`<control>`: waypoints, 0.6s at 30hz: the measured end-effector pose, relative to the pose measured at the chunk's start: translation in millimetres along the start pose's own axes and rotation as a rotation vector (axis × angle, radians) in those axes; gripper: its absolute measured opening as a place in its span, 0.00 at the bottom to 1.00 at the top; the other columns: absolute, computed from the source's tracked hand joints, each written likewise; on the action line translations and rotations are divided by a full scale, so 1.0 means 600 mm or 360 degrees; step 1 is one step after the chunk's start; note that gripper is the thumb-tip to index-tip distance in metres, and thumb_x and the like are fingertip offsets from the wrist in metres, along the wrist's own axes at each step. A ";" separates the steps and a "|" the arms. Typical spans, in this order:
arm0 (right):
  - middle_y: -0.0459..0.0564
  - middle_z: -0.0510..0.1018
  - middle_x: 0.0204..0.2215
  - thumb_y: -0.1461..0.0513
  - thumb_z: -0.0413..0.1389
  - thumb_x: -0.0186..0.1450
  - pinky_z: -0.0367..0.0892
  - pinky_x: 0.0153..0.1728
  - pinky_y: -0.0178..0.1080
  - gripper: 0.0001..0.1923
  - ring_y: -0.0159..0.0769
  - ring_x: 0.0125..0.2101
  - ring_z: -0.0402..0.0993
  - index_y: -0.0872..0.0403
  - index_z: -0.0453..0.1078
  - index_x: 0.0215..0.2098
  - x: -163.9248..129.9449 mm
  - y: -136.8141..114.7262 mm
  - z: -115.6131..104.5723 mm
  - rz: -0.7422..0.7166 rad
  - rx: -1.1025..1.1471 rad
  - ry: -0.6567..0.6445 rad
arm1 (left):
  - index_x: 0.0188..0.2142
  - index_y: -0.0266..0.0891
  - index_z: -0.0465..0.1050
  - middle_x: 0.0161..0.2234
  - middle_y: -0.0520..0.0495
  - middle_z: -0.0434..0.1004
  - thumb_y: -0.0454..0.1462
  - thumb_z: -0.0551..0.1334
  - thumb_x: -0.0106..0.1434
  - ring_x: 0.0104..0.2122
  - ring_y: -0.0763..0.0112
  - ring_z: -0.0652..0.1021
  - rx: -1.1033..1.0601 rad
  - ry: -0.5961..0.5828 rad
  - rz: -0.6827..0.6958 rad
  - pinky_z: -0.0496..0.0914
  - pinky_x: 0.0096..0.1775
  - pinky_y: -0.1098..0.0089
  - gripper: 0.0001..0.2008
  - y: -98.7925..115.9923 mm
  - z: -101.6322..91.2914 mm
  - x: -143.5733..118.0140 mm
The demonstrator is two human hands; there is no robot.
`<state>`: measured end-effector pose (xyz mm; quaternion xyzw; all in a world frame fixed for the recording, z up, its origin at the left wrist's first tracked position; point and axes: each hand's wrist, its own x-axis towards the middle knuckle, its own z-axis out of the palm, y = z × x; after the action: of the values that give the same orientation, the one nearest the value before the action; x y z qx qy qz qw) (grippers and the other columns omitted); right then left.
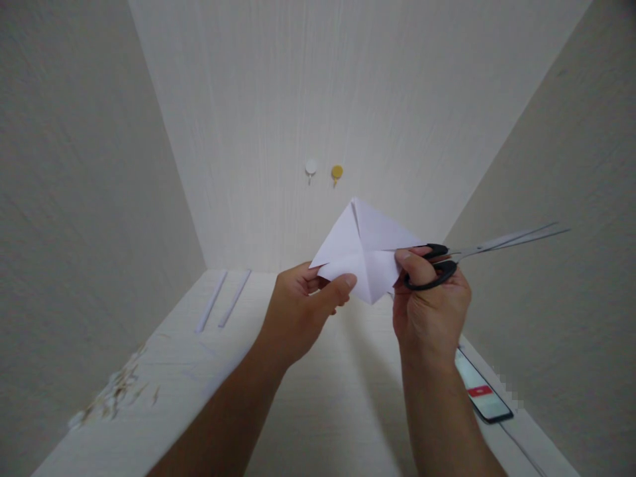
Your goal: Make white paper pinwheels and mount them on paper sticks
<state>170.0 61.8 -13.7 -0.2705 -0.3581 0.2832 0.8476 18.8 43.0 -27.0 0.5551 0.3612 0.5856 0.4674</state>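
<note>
The left hand (298,311) pinches the bottom left edge of a folded white paper (365,248), with the thumb on the front and the fingers curled behind it. The right hand (430,308) is closed around the black handles of a pair of scissors (477,255) and also touches the right side of the paper with its thumb and first finger. The scissors stick out to the right, and their long silver blades are shut together, pointing away from the paper. The paper is held up in the air between the two hands, above the table (318,397), and it has fold lines that meet near its middle. On the table, below the right wrist, lies a phone (481,391) with a lit screen and a red mark on it, near the right wall. Far on the left of the table lie two thin white strips (223,301), side by side. Nearer, at the left edge, there is a small heap of little pale scraps (114,394). On the wall behind the paper are two small round hooks, one white hook (311,167) and one yellow hook (336,173), just beside each other.
</note>
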 end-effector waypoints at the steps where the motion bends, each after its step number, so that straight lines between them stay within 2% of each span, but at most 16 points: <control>1: 0.41 0.74 0.26 0.67 0.71 0.51 0.67 0.27 0.32 0.10 0.28 0.26 0.69 0.54 0.74 0.27 0.000 -0.001 0.001 0.0002 0.0021 0.0010 | 0.29 0.37 0.79 0.24 0.51 0.79 0.44 0.72 0.59 0.25 0.73 0.76 -0.0065 0.0006 -0.0034 0.71 0.27 0.73 0.12 -0.002 0.003 0.000; 4: 0.41 0.74 0.27 0.67 0.70 0.51 0.68 0.28 0.32 0.10 0.28 0.28 0.70 0.54 0.73 0.26 -0.002 -0.006 0.004 -0.0013 0.0051 0.0021 | 0.32 0.37 0.78 0.24 0.51 0.79 0.44 0.73 0.58 0.25 0.73 0.77 -0.0248 0.0035 -0.0093 0.72 0.26 0.74 0.13 -0.005 0.008 0.001; 9: 0.41 0.74 0.26 0.66 0.70 0.52 0.67 0.28 0.32 0.10 0.28 0.27 0.69 0.53 0.73 0.27 -0.006 -0.010 0.003 -0.0023 0.0044 0.0023 | 0.38 0.38 0.78 0.27 0.51 0.80 0.47 0.73 0.58 0.26 0.71 0.78 -0.0496 -0.0049 -0.0210 0.74 0.25 0.73 0.17 -0.007 0.019 -0.003; 14: 0.42 0.75 0.26 0.64 0.71 0.53 0.66 0.25 0.33 0.10 0.29 0.25 0.69 0.53 0.74 0.29 -0.008 -0.005 -0.003 -0.0001 -0.0087 -0.0029 | 0.27 0.36 0.79 0.23 0.49 0.80 0.41 0.71 0.59 0.24 0.74 0.77 -0.0184 -0.0009 -0.0112 0.72 0.27 0.75 0.11 -0.001 0.021 -0.007; 18: 0.42 0.76 0.27 0.63 0.71 0.54 0.71 0.26 0.34 0.10 0.30 0.25 0.72 0.54 0.75 0.31 -0.008 0.000 -0.008 0.0078 -0.0116 -0.0169 | 0.27 0.36 0.79 0.21 0.50 0.80 0.38 0.70 0.58 0.22 0.74 0.76 -0.0032 0.0060 -0.0064 0.70 0.25 0.75 0.08 0.008 0.010 -0.004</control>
<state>170.8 57.3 -18.7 -0.2943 -0.4060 0.3045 0.8098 23.7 38.5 -22.5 0.5319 0.3751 0.5901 0.4777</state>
